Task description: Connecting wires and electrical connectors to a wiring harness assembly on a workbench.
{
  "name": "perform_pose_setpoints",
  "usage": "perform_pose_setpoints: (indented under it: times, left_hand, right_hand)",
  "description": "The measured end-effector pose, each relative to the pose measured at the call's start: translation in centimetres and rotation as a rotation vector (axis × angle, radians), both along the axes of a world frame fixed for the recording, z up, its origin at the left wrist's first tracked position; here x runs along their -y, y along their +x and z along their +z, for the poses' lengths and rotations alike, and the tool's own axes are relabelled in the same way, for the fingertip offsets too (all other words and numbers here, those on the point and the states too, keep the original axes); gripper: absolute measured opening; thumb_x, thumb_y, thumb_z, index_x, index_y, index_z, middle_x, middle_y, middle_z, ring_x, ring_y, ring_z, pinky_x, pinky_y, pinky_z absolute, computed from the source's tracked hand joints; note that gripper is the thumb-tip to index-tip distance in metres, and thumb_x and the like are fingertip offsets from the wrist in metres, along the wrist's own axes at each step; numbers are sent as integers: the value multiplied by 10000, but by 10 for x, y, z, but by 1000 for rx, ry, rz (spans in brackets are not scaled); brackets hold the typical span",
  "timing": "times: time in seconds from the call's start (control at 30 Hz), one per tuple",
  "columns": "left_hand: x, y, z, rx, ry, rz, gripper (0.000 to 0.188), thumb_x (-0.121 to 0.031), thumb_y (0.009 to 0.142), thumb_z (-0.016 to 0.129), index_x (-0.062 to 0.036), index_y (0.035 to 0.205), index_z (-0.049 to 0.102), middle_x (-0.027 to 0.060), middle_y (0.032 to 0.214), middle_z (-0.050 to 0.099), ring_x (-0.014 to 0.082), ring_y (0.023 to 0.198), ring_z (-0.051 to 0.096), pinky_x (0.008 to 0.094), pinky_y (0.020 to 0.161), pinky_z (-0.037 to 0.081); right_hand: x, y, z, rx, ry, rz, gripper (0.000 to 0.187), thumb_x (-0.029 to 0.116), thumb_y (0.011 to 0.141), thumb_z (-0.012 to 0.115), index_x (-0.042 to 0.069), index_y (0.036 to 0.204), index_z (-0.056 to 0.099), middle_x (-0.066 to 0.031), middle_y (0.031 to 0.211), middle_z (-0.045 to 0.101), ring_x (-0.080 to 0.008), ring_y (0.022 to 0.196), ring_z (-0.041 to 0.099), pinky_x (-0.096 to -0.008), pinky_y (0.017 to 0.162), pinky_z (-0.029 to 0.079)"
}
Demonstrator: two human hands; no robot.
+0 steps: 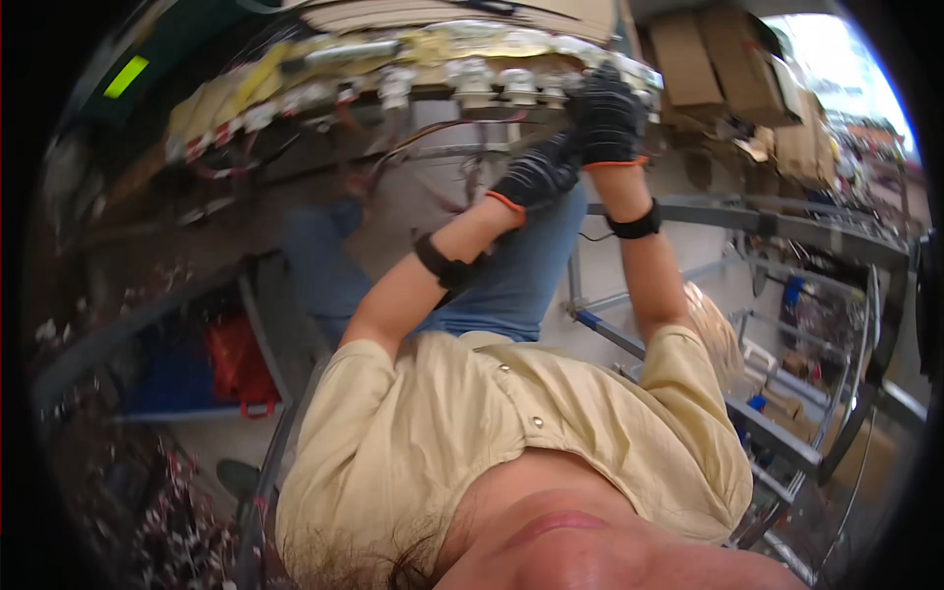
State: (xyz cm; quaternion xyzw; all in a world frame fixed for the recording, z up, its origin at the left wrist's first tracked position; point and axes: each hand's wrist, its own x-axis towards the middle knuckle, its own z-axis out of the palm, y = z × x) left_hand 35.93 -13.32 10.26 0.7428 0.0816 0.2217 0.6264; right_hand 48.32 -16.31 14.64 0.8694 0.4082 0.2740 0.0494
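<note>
Both my hands wear dark gloves with light stripes and orange cuffs. My right hand (607,116) is closed at the right end of the work ledge (344,61), against a row of white connectors (474,84). My left hand (538,175) sits just below and left of it, fingers pressed together and reaching toward the right hand. What either hand grips is hidden by the gloves and blurred. Thin coloured wires (423,133) hang below the connectors, left of my hands. Yellow tape (261,81) covers part of the ledge.
Cardboard boxes (723,64) are stacked beyond my right hand. A metal frame rack (796,324) stands at my right. On the left are a red bag (241,359) in a blue-lined bin and many hanging wire bundles (182,511). My knees are under the ledge.
</note>
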Motion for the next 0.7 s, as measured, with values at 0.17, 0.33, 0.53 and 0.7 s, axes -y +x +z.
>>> perform_pose_setpoints:
  times: [0.17, 0.33, 0.53, 0.7]
  left_hand:
    - [-14, -85, 9, 171, 184, 194, 301, -161, 906, 474, 1, 1147, 553, 139, 1086, 620, 236, 976, 598, 330, 881, 447]
    - [-79, -180, -71, 328, -1111, 795, 198, -122, 917, 434, -58, 917, 621, 32, 773, 622, 116, 612, 562, 247, 557, 461]
    - [-261, -202, -159, -434, -227, 680, 197, -150, 910, 461, -66, 1016, 605, 42, 860, 621, 118, 679, 558, 264, 583, 464]
    - [-299, -179, -167, -126, -181, 484, 202, -169, 889, 499, -38, 998, 607, 45, 907, 618, 124, 722, 551, 268, 588, 460]
  right_hand:
    - [8, 21, -6, 73, -81, 3, 140, 182, 796, 557, 64, 863, 591, -139, 803, 630, -300, 718, 627, -418, 639, 494]
    - [7, 28, -5, -89, -70, -40, 243, 186, 783, 559, 39, 976, 584, -159, 900, 631, -313, 817, 623, -422, 719, 492]
    - [2, 24, 0, 42, -92, -48, 339, 238, 741, 612, 36, 1011, 583, -175, 967, 623, -319, 861, 623, -424, 748, 497]
    - [-3, 9, 3, 2, -92, -54, 450, 274, 709, 653, 31, 1073, 549, -180, 1008, 611, -317, 885, 617, -424, 754, 496]
